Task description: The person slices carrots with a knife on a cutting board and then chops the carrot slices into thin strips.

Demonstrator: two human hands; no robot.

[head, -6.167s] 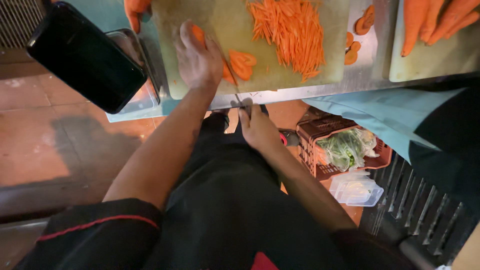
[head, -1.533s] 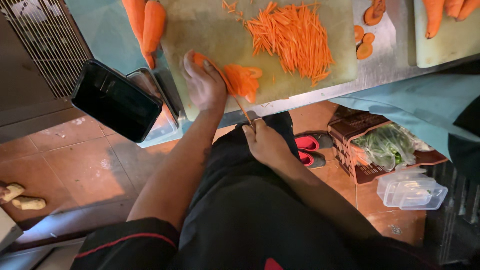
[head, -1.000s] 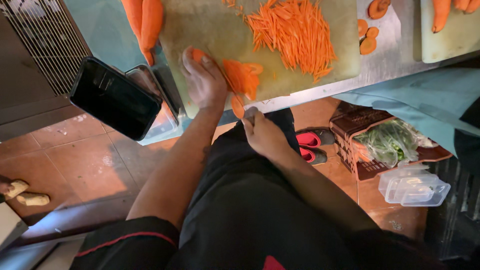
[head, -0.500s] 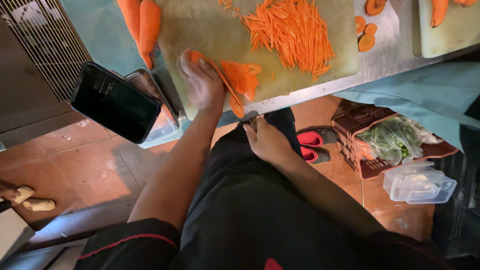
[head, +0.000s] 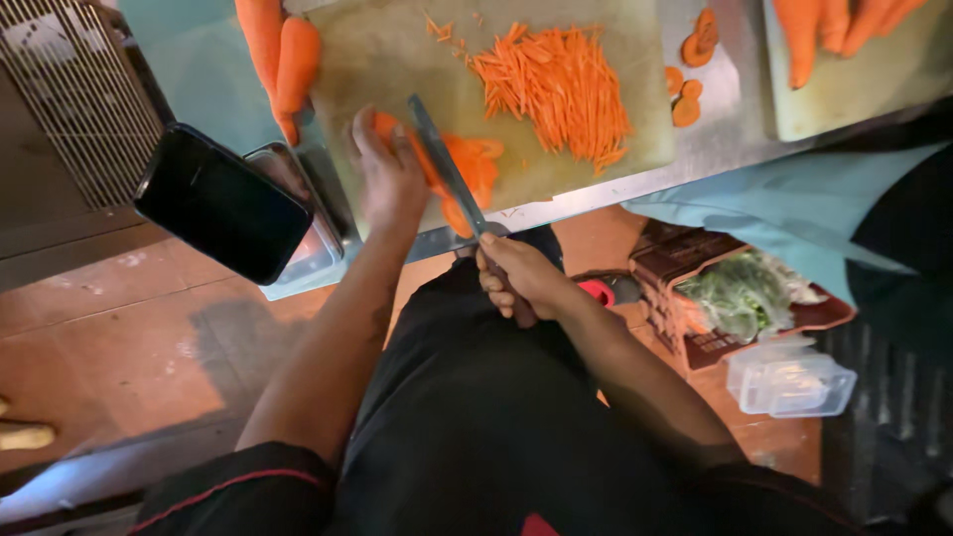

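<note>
Our left hand was pressed flat, fingers bunched, on a stack of carrot slices at the near edge of the cutting board. Our right hand was wrapped tight around the handle of a knife, sitting off the board, closer to our body than the counter edge. The blade ran diagonally up and left from that hand, across the slices, tip ending just beside the left fingers.

Key relation: the slices lay directly under the blade and touching the left hand, so the left hand was the nearer one; the right was well back at the handle end. The blade's long axis crossed the stack at an angle. We couldn't tell if the edge was touching the slices or just above them.

The julienned carrot pile sat farther in on the board, right of the blade, apart from the slices. Whole carrots lay off the board's left edge. A dark tray hung out past the counter on our left.
</note>
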